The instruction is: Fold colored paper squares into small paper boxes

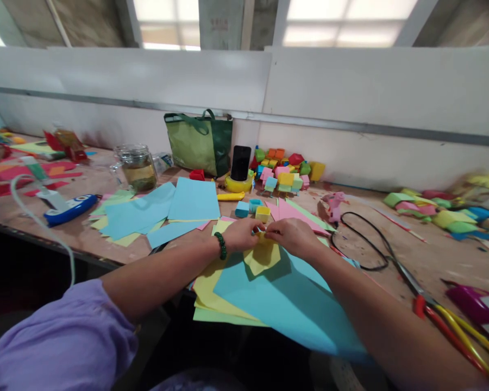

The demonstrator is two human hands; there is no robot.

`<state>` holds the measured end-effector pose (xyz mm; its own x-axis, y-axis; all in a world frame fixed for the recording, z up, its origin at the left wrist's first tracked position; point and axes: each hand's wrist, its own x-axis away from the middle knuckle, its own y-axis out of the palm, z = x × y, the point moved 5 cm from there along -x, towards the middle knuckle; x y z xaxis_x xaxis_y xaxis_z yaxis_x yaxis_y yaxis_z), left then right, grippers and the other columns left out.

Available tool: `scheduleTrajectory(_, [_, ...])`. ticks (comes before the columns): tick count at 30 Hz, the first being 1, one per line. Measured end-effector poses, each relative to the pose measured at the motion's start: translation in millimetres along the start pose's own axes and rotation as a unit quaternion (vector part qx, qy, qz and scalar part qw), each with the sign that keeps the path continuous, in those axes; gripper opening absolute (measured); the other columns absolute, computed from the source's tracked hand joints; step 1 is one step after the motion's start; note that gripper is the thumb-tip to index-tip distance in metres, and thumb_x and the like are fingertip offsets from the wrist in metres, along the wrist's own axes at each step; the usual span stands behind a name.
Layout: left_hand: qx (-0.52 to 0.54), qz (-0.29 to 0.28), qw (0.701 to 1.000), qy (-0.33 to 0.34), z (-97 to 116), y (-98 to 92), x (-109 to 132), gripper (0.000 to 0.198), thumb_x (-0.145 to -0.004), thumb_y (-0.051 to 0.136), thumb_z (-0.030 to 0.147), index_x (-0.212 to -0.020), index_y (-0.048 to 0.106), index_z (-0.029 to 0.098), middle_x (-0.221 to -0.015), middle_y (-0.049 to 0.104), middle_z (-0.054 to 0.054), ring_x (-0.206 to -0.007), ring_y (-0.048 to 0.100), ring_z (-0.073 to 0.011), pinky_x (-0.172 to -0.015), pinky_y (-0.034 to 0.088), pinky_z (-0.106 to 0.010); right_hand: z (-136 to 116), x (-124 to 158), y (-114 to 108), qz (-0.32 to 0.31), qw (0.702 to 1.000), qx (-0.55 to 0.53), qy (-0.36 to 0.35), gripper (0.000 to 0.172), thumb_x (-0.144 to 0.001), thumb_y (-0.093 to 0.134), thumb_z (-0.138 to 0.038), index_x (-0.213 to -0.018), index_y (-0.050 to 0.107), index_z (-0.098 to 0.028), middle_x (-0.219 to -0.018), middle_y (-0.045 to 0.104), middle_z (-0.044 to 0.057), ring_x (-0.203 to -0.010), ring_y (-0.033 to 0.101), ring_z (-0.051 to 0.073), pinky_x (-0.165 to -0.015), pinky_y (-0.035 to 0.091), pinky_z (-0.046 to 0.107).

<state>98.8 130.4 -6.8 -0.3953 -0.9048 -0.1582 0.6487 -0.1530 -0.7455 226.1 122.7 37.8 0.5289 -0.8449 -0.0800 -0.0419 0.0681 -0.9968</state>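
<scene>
Both forearms reach forward over a blue sheet (285, 304), the left hand (240, 233) and right hand (294, 237) meeting fingertip to fingertip, each pinching the top edge of a yellow paper (263, 256) hanging just below the grip, small boxes (252, 208) just beyond, a phone (240, 162) farther back.

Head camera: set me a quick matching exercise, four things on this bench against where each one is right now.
Things:
1. yellow paper
2. phone
3. scissors
4. glass jar

Places:
A. upright in the yellow stand near the wall
B. lying flat on the bench, right of both hands
C. pinched between the left hand and the right hand
D. left of the green bag

Pairs: 1-C, 2-A, 3-B, 4-D
</scene>
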Motion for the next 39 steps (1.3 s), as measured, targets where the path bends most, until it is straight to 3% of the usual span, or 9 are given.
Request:
scheduleTrajectory(5, [-0.017, -0.004, 1.0, 0.0, 1, 4.3, 1, 0.028, -0.069, 0.053, 0.012, -0.092, 0.069, 0.017, -0.089, 0.07, -0.006, -0.08, 0.062, -0.0197, -0.073, 0.047, -0.028, -5, 3, -4, -0.007, 1.0, -0.013, -0.006, 0.019, -0.086, 0.055, -0.029, -0.086, 0.075, -0.027, -0.081, 0.074, 0.0, -0.075, 0.064, 0.016, -0.056, 0.032, 0.025])
scheduleTrajectory(14, [0.047, -0.032, 0.997, 0.047, 12, 3.0, 0, 0.045, -0.063, 0.055, 0.007, -0.106, 0.066, 0.012, -0.103, 0.07, -0.007, -0.088, 0.062, -0.019, -0.077, 0.048, -0.024, -11, 4, -1, 0.003, 1.0, 0.02, -0.003, 0.025, -0.085, 0.049, -0.02, -0.095, 0.071, -0.022, -0.089, 0.074, 0.004, -0.078, 0.065, 0.018, -0.061, 0.036, 0.025])
scheduleTrajectory(18, [0.06, -0.018, 0.997, 0.035, 10, -0.5, -1, 0.03, -0.074, 0.05, 0.014, -0.095, 0.071, 0.011, -0.086, 0.072, -0.006, -0.075, 0.061, -0.0172, -0.069, 0.046, -0.024, -10, 5, -4, 0.016, 0.999, 0.037, 0.011, 0.024, -0.088, 0.047, -0.024, -0.093, 0.07, -0.022, -0.086, 0.074, 0.005, -0.078, 0.066, 0.019, -0.062, 0.036, 0.026])
scheduleTrajectory(22, [0.067, 0.016, 0.997, 0.018, 6, 2.5, -1, 0.025, -0.071, 0.05, 0.009, -0.084, 0.071, 0.011, -0.079, 0.07, -0.005, -0.073, 0.059, -0.0171, -0.071, 0.045, -0.027, -12, 6, -4, 0.028, 0.998, 0.05, 0.025, 0.022, -0.088, 0.048, -0.026, -0.098, 0.068, -0.023, -0.088, 0.074, 0.005, -0.079, 0.067, 0.022, -0.06, 0.036, 0.027])
scheduleTrajectory(29, [0.17, 0.055, 0.984, -0.002, 7, 1.8, -3, 0.051, -0.072, 0.06, 0.014, -0.122, 0.053, 0.012, -0.103, 0.066, -0.008, -0.088, 0.06, -0.0187, -0.079, 0.048, -0.028, -16, 5, -4, 0.054, 0.997, 0.058, 0.026, 0.022, -0.087, 0.048, -0.021, -0.098, 0.067, -0.021, -0.088, 0.074, 0.007, -0.08, 0.068, 0.021, -0.06, 0.038, 0.026])
scheduleTrajectory(31, [0.222, 0.056, 0.974, -0.005, 8, -1.9, -3, 0.049, -0.084, 0.053, 0.029, -0.13, 0.046, 0.013, -0.109, 0.065, -0.01, -0.095, 0.06, -0.0199, -0.082, 0.047, -0.03, -12, 5, -7, 0.079, 0.995, 0.056, 0.032, 0.021, -0.089, 0.047, -0.023, -0.095, 0.067, -0.021, -0.091, 0.074, 0.007, -0.082, 0.067, 0.021, -0.063, 0.039, 0.026])
scheduleTrajectory(33, [0.27, 0.043, 0.962, -0.005, 11, -4.0, -4, 0.05, -0.095, 0.032, 0.046, -0.129, 0.047, 0.013, -0.102, 0.066, -0.01, -0.094, 0.062, -0.0202, -0.08, 0.048, -0.031, -7, 6, -11, 0.129, 0.991, 0.03, 0.037, 0.02, -0.089, 0.046, -0.024, -0.094, 0.066, -0.021, -0.092, 0.073, 0.005, -0.082, 0.067, 0.02, -0.064, 0.04, 0.026])
scheduleTrajectory(36, [0.399, -0.043, 0.916, 0.002, 18, 2.2, -2, 0.077, -0.091, 0.006, 0.066, -0.118, 0.056, 0.013, -0.083, 0.066, -0.009, -0.082, 0.064, -0.0197, -0.072, 0.048, -0.03, -2, 8, -14, 0.215, 0.976, -0.042, 0.014, 0.017, -0.087, 0.049, -0.023, -0.092, 0.065, -0.021, -0.088, 0.073, 0.003, -0.079, 0.066, 0.018, -0.066, 0.041, 0.025])
scheduleTrajectory(39, [0.51, -0.101, 0.854, 0.013, 27, 8.8, 1, 0.085, -0.086, 0.004, 0.073, -0.109, 0.06, 0.013, -0.078, 0.065, -0.009, -0.071, 0.061, -0.0177, -0.068, 0.046, -0.029, -2, 9, -15, 0.263, 0.963, -0.06, -0.013, 0.017, -0.087, 0.05, -0.023, -0.093, 0.065, -0.02, -0.084, 0.072, 0.005, -0.078, 0.065, 0.018, -0.067, 0.043, 0.025])
